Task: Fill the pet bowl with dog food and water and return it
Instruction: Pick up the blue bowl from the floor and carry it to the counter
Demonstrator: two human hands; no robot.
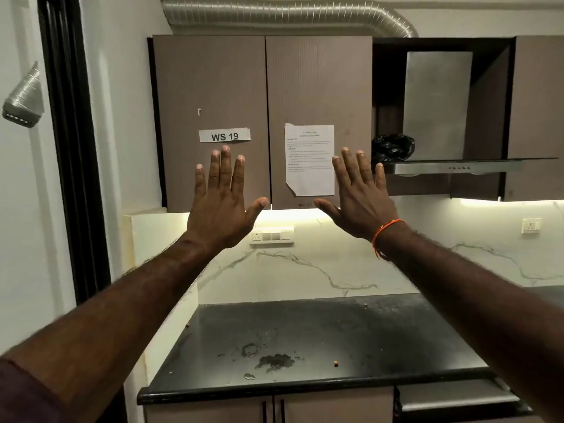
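No pet bowl, dog food or water shows anywhere in the frame, so where the bowl is cannot be told. Both hands are raised in the middle of the frame, backs toward the camera, palms facing the upper cabinets. The left hand point(220, 206) has its fingers straight and slightly spread, thumb angled out to the right; it holds nothing. The right hand point(361, 200) mirrors it, fingers straight and fanned, thumb pointing left, also holding nothing, with an orange thread point(385, 235) around its wrist. The two thumbs point at each other, apart. Both forearms stretch up from the lower corners of the frame. Behind the left hand's fingertips is a "WS 19" label point(225, 135) on the left cabinet door point(210, 87); a printed sheet point(309, 160) hangs on the right door, between the hands. Below, the dark surface point(320, 340) carries smudges and a few crumbs. At upper right a black bag point(392, 147) sits on the range hood point(457, 167).
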